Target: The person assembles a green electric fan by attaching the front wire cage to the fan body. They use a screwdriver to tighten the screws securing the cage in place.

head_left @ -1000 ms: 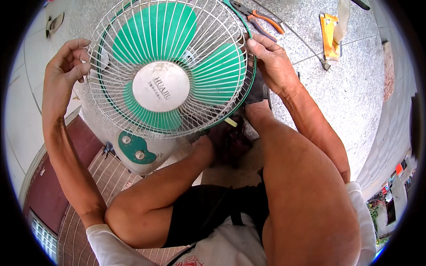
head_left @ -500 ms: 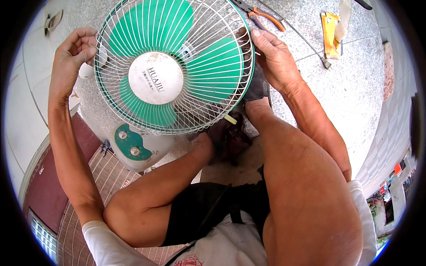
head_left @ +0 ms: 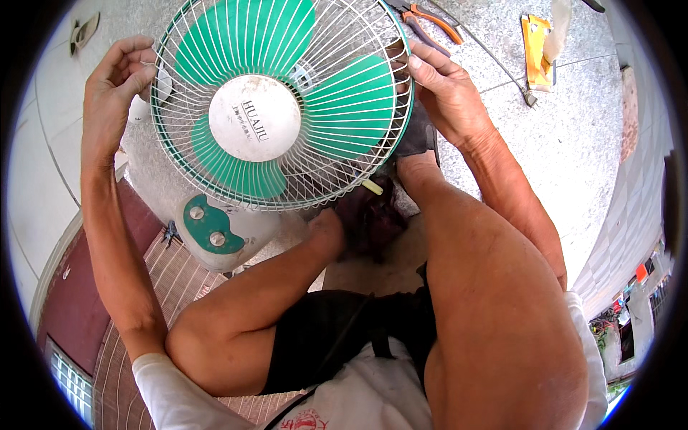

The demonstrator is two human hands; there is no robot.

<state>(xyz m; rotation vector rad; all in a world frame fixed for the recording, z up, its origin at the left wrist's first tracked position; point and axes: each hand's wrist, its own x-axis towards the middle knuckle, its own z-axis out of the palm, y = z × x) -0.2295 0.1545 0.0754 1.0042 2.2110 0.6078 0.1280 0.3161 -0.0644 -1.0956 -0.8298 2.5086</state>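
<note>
Between my hands is an electric fan with green blades, a white hub cap (head_left: 255, 118) and a wire fan guard (head_left: 337, 183) edged by a green rim. My left hand (head_left: 118, 89) is closed at the guard's left edge, thumb and fingertips pinched against the rim beside a small whitish piece (head_left: 163, 84). At the right edge my right hand (head_left: 446, 89) grips the rim, its thumb in front and its fingers partly hidden behind. Below the guard shows the pale fan base (head_left: 251, 236) with a green panel (head_left: 208, 228) and two knobs. A pale yellow tab sticks out at the guard's lower edge.
Orange-handled pliers (head_left: 433, 25) lie on the grey floor beyond my right hand. A dark cable (head_left: 494, 57) ends in a plug near a yellow packet (head_left: 536, 57). My bent legs flank a dark bundle (head_left: 376, 218). A woven mat (head_left: 175, 279) lies at lower left.
The fan and its base sit slightly higher in the picture, and the floor things have shifted a little. Both hands keep their places at the rim.
</note>
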